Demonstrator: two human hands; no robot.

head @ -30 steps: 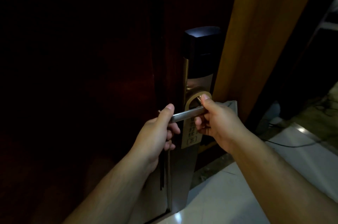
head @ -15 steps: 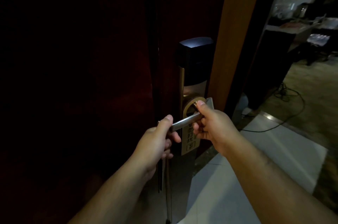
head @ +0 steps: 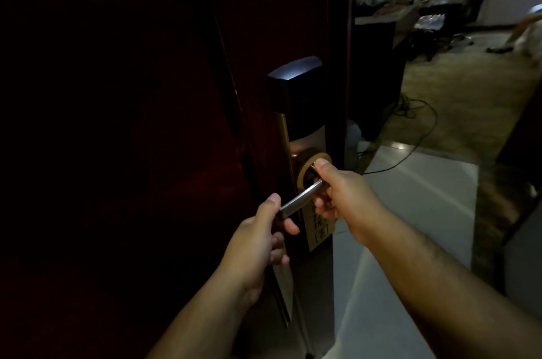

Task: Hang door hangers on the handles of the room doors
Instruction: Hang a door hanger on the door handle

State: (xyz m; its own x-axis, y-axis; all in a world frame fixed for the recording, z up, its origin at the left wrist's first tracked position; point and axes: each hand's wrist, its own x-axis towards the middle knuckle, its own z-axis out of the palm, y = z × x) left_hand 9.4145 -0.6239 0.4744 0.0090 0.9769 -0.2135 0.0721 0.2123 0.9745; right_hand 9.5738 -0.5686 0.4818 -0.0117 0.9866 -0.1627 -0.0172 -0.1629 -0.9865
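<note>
Wider swings the door (head: 264, 36); left hand (head: 264, 238) wraps the handle (head: 302, 198) end; just beyond that grip right hand (head: 340, 197) pinches the loop of the door hanger (head: 319, 231), seemingly light, stiff card.

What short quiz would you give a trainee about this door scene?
1. True or false: the left hand grips the free end of the handle.
2. Where does the loop of the door hanger sit? A) round the handle, near its base; B) on a wall hook; C) flat on a table.
3. Fill in: the ____ hand pinches the hanger's loop.
Key: 1 true; 2 A; 3 the right hand.
</note>
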